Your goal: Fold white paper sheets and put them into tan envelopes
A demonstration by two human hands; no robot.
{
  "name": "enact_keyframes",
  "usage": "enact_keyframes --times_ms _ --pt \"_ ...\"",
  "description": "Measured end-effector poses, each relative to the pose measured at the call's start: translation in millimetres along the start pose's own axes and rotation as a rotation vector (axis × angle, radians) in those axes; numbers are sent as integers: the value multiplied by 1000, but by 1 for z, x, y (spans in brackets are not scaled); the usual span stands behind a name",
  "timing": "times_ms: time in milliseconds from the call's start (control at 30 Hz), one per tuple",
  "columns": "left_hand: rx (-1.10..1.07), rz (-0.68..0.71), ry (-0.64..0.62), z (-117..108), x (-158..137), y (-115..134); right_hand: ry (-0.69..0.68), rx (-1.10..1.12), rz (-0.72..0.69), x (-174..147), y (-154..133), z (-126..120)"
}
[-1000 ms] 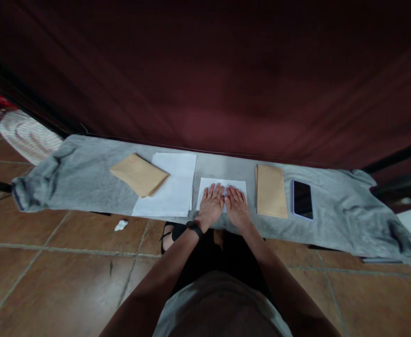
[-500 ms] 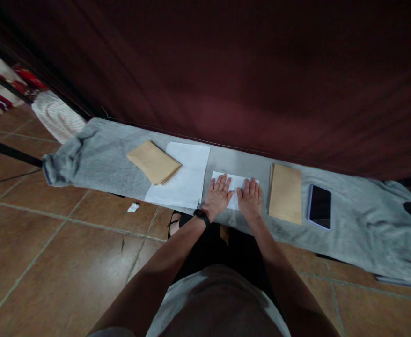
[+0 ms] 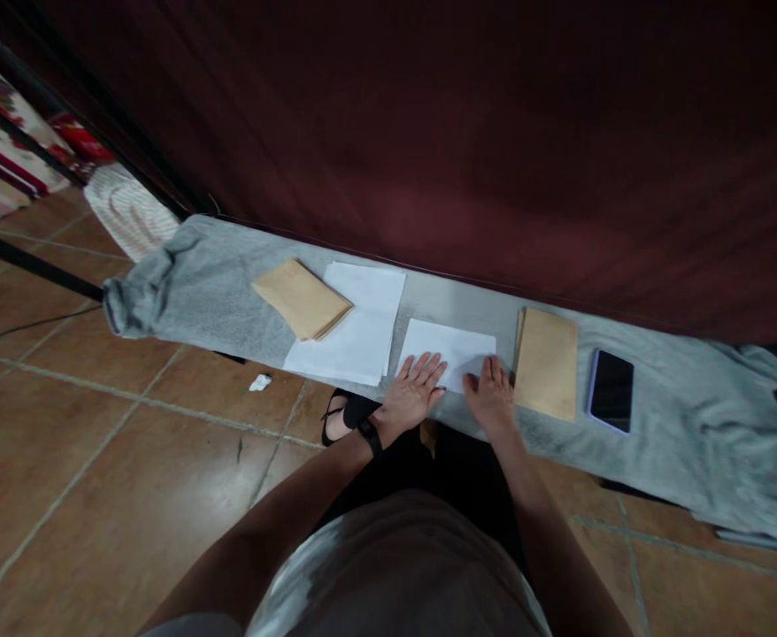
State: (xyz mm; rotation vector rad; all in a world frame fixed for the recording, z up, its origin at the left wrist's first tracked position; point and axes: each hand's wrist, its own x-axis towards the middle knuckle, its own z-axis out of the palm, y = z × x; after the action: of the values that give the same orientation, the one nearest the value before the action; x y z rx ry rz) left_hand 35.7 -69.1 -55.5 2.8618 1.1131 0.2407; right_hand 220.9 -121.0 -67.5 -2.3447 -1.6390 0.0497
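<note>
A small white sheet of paper (image 3: 448, 341), perhaps folded, lies flat in front of me on a grey cloth. My left hand (image 3: 410, 400) rests open on its lower left corner, fingers spread. At the lower right corner is my right hand (image 3: 492, 396), open, with its fingers stretched out over the paper's edge. Just right of that hand lies a stack of brown envelopes (image 3: 548, 364). To the left are larger white sheets (image 3: 365, 310), with more brown envelopes (image 3: 301, 299) lying askew over their left part.
The grey cloth (image 3: 687, 416) covers a long narrow bench. A phone (image 3: 611, 389) with a purple edge lies right of the envelopes. Behind the bench hangs a dark red curtain (image 3: 428, 159). A crumpled white scrap (image 3: 259, 382) is on the tiled floor (image 3: 129, 478).
Both hands have slid toward me over the small paper, uncovering its upper part. The right hand has also shifted right, toward the envelopes. The view has tilted slightly.
</note>
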Motion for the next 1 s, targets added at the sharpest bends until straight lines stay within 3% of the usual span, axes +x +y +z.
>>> enact_keyframes --times_ms 167,333,533,767,900,1000 --pt "-2 -29 16 4 -15 3 -12 -18 76 -18 -1 -17" --pt "-7 -42 42 6 -12 3 -61 42 258 -11 -7 -27" --pt "-32 -46 61 10 -12 3 -78 475 418 -1 4 -30" --pt "-217 -55 164 5 -17 1 -38 812 334 13 10 -43" --pt "-412 -148 288 -3 -27 -1 134 933 259 38 8 -84" --pt "-488 -204 327 -9 -36 -4 325 957 16 45 4 -113"
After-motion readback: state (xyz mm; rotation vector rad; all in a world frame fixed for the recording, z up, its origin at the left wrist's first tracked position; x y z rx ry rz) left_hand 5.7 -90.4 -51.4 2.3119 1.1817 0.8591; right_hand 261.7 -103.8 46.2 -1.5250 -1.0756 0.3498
